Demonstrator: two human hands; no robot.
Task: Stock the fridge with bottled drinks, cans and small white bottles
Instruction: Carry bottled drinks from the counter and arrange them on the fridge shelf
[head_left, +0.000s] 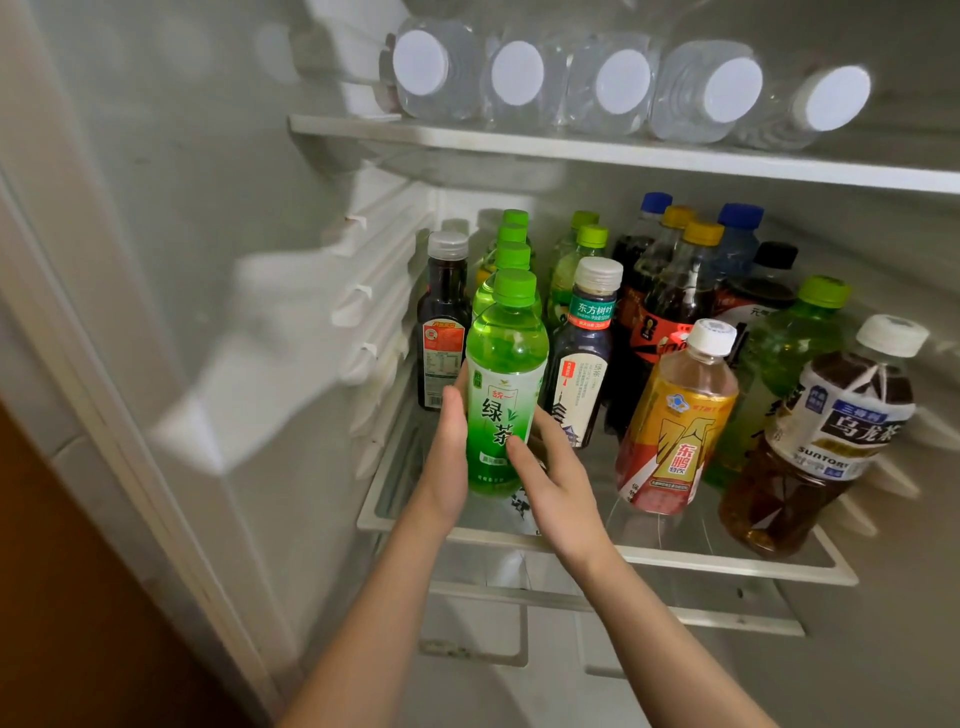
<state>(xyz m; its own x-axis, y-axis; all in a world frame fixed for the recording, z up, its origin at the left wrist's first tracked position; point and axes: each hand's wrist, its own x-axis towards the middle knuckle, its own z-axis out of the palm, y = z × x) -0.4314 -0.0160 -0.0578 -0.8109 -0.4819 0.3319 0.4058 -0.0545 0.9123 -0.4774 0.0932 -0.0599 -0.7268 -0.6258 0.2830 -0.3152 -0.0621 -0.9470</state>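
A green tea bottle (503, 395) with a green cap stands at the front left of the fridge's middle shelf (675, 558). My left hand (449, 441) lies against its left side, with the fingers reaching behind it. My right hand (553, 475) holds its lower right side, thumb on the label. More green-capped bottles (511, 254) line up behind it. Dark tea bottles (584, 353), cola bottles (670, 301), a yellow-labelled drink (675, 421) and a brown oolong tea bottle (826, 441) fill the rest of the shelf.
Several water bottles (618, 83) with white caps lie on their sides on the upper shelf (519, 143). The fridge's left wall (234, 260) has shelf rails. A drawer front (597, 608) sits below the middle shelf. The door frame (104, 415) runs down the left.
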